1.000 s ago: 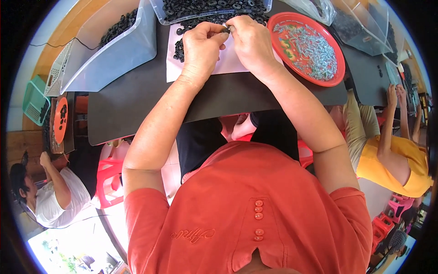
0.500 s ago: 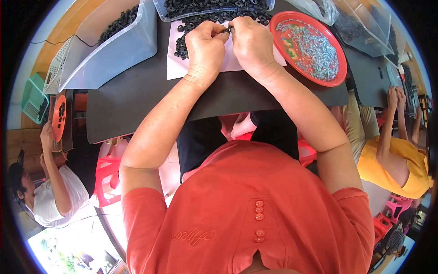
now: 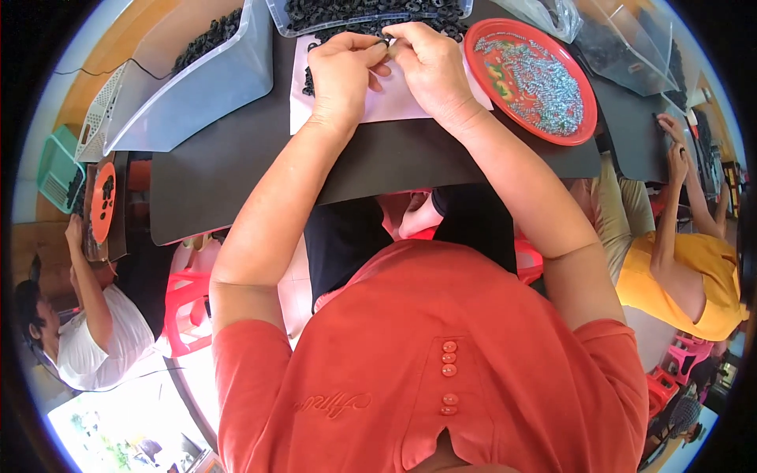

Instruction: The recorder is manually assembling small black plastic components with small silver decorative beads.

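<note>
My left hand (image 3: pixel 341 77) pinches a small black ring-shaped part (image 3: pixel 385 41) between thumb and forefinger, its other fingers loosely curled. From the other side, my right hand (image 3: pixel 432 75) closes in with thumb and forefinger on the same part; whether a smaller piece sits between those fingertips cannot be made out. Both hands hover over a pale pink sheet (image 3: pixel 394 109) on the dark table. Just beyond them lies a heap of similar black parts (image 3: pixel 355 28), partly hidden by my hands.
A clear bin of black parts (image 3: pixel 371 9) stands behind the heap. To the right is a red tray (image 3: pixel 582 130) of small silvery pieces (image 3: pixel 540 87); to the left, a large translucent bin (image 3: pixel 197 102). Co-workers sit at both sides, one in white (image 3: pixel 118 331), one in yellow (image 3: pixel 682 276).
My left hand has turned and shifted slightly left, its lower fingers uncurling. My right forefinger has stretched further over the black part. The co-worker at right has moved their hands.
</note>
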Tool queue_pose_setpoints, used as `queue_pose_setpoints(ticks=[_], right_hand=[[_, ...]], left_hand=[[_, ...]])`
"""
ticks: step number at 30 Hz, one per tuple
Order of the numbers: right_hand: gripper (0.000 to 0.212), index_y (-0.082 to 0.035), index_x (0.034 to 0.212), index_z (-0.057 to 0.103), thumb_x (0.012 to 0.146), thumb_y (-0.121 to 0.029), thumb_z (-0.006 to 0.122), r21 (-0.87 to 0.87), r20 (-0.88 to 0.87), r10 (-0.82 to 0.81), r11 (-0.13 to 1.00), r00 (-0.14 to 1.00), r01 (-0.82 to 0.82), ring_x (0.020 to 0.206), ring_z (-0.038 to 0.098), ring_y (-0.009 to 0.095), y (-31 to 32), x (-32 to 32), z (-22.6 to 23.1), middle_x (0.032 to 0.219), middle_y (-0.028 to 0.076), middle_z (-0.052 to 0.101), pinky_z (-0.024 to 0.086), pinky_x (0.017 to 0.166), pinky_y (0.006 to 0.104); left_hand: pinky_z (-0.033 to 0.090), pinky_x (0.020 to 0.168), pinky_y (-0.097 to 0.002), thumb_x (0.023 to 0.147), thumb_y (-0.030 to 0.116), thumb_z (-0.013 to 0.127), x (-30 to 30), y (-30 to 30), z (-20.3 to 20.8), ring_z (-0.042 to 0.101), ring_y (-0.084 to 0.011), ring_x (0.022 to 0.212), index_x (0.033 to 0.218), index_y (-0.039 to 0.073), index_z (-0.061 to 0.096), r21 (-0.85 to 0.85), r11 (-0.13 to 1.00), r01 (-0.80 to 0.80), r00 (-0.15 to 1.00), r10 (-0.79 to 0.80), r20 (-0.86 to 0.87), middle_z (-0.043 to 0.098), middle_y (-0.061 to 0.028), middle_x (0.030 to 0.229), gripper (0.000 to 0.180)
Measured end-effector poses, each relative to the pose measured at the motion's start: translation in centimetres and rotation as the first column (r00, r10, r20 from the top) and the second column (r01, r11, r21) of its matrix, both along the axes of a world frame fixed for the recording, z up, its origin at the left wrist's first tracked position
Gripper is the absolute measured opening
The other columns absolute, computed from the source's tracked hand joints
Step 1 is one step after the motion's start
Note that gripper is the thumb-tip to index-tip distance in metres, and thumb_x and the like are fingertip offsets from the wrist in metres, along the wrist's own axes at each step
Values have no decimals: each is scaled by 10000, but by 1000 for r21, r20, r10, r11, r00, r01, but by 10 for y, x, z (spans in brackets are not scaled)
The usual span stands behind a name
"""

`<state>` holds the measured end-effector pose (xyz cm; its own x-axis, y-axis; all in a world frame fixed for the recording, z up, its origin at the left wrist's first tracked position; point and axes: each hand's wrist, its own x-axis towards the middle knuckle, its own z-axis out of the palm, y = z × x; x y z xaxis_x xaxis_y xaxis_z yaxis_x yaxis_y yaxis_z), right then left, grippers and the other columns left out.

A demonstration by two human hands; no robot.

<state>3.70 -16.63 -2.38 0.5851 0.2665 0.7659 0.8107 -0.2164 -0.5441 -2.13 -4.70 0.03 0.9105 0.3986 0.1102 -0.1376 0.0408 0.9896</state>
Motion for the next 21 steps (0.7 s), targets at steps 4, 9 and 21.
queue_pose_setpoints(ticks=[4,9,21], right_hand=[[312,-59,1024,610,719,-90,670,-102,-27,-26,994,999,23,779,642,315,0,-6,5,864,112,635,519,670,398],[328,-81,1017,611,702,-120,693,-165,151,-99,979,984,123,794,629,301,-3,4,3,891,95,601,516,664,408],[266,-56,904,612,652,-93,689,-110,233,-93,986,968,121,778,608,300,-2,1,5,845,96,587,509,666,394]], left_hand=[[481,516,-266,842,28,651,4,6,-5,598,-179,563,964,-94,642,-138,989,52,999,-53,-1,664,-136,796,173],[493,484,-251,823,12,657,8,7,-7,640,-192,607,875,-90,656,-185,974,132,991,-126,47,669,-140,764,115],[496,484,-264,842,43,650,6,9,-7,639,-202,576,839,-80,649,-233,955,181,983,-169,69,660,-133,732,123]])
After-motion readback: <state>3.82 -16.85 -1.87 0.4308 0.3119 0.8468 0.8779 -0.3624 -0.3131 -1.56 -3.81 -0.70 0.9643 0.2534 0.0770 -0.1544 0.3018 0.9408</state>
